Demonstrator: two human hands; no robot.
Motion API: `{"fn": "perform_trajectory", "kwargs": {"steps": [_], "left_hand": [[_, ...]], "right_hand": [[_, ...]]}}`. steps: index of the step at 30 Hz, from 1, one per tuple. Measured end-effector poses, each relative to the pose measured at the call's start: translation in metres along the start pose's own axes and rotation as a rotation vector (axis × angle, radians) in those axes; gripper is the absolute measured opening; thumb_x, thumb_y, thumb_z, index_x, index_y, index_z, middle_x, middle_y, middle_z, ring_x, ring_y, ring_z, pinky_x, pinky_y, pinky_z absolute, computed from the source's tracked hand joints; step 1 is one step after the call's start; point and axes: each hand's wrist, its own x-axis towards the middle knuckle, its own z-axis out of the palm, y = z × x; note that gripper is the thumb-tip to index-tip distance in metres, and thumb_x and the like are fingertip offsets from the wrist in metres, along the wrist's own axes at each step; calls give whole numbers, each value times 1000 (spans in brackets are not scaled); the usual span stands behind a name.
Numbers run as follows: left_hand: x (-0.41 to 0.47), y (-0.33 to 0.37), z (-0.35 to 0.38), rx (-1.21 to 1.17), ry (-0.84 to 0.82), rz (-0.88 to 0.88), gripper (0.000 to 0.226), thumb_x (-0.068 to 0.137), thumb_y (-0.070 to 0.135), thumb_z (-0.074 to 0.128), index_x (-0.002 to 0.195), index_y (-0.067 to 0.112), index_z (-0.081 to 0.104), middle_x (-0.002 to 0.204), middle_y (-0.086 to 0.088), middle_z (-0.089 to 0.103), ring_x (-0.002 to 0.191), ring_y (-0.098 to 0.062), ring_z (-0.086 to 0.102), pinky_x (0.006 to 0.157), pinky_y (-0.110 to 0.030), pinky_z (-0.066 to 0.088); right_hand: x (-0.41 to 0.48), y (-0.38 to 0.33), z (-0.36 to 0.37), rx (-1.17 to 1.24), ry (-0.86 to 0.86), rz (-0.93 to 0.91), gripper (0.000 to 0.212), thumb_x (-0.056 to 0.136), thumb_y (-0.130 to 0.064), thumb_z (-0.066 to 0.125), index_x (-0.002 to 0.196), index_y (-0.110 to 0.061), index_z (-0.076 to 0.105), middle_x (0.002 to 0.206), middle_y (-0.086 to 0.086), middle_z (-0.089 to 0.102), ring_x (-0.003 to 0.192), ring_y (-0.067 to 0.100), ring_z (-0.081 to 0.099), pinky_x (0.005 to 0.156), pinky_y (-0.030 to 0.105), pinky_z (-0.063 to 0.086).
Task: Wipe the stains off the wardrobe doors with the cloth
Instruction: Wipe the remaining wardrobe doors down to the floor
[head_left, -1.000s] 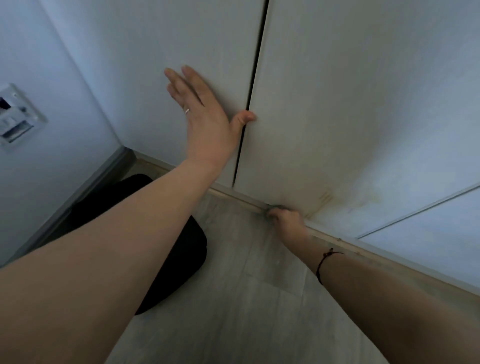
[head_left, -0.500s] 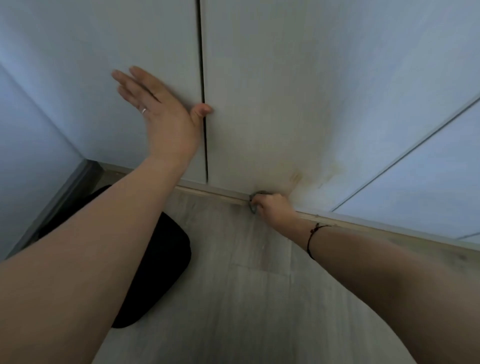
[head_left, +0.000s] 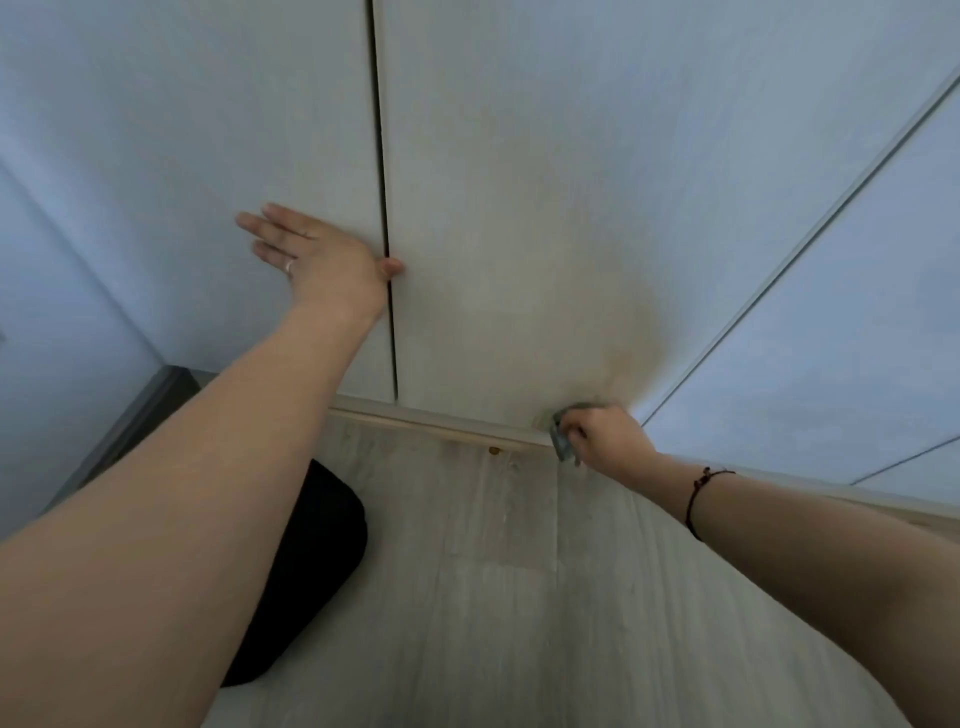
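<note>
At the foot of the middle wardrobe door (head_left: 519, 182), the right hand (head_left: 608, 436) gripped a bunched grey-green cloth (head_left: 563, 440) in curled fingers, pressing it where the door met the wooden plinth (head_left: 441, 423). Since half a second earlier this hand had slid rightward along the door's base, from left of the yellowish stain (head_left: 628, 332) to directly beneath it, close to the door's right edge. Most of the cloth was hidden in the fist. The strip that showed had its long axis running from the door's lower edge down across the plinth toward the floor (head_left: 493, 597).

On the left door (head_left: 182, 156) the left hand (head_left: 322, 265) lay flat with fingers straight. They now pointed more leftward than before, and the thumb reached over the gap onto the middle door. A black object (head_left: 311, 545) lay on the floor under the left forearm.
</note>
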Motion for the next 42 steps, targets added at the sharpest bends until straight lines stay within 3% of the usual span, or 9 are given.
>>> {"fn": "perform_trajectory", "kwargs": {"steps": [2,8,10,13,15,23,31,39,42], "left_hand": [[0,-1,2,-29,29,2,132,82,54,72,143,-23,-16,146,-51,-18,143,-56,-16,123,-50,-5],[0,-4,6,-7,49,44,127,87,51,69,141,-24,-17,146,-51,-18,143,-58,-14,123,-54,1],[-1,-2,5,-32,31,16,129,85,51,71,142,-22,-18,148,-48,-21,144,-57,-13,124,-52,2],[0,1,4,-39,24,-30,132,83,53,72,143,-20,-19,149,-46,-22,145,-54,-12,124,-49,1],[1,3,5,-58,21,-38,133,82,52,74,144,-19,-20,150,-44,-22,145,-54,-13,124,-49,2],[-7,0,-2,54,11,43,128,86,54,68,140,-26,-16,144,-54,-14,143,-59,-10,123,-53,4],[-5,2,2,32,68,37,129,83,53,72,142,-24,-13,146,-52,-12,145,-57,-7,124,-51,5],[-6,-7,5,41,123,145,121,88,51,68,143,-24,-9,148,-52,-9,144,-60,0,121,-57,13],[-6,-9,5,73,94,130,123,87,55,66,143,-25,-10,147,-53,-9,144,-59,-4,123,-55,11]], "right_hand": [[0,3,0,24,8,19,24,95,-19,52,107,-23,72,100,2,75,95,29,69,78,36,54],[32,-72,-72,498,669,-218,21,89,-16,57,96,-16,76,64,-9,61,52,2,49,57,12,39],[23,-50,-49,374,588,-197,25,89,-22,52,96,-17,75,66,-4,66,53,4,51,57,24,47],[-2,-3,-7,102,99,6,26,94,-18,50,106,-23,73,93,5,73,85,31,68,70,36,53],[-8,6,-8,133,66,55,27,95,-16,50,109,-23,72,99,4,73,92,30,67,73,35,51],[2,-32,-129,360,827,-152,22,89,-25,50,91,-20,71,57,-7,59,48,17,52,50,27,39],[-31,66,-18,31,193,71,20,95,-26,48,87,-20,64,73,-1,65,74,31,63,58,29,34],[13,-16,-98,279,763,-231,27,97,-21,43,90,-12,68,57,4,60,46,27,59,45,30,46],[-2,8,-23,-158,190,-121,15,96,-17,54,102,-12,66,80,14,69,71,36,67,61,39,54]]}}
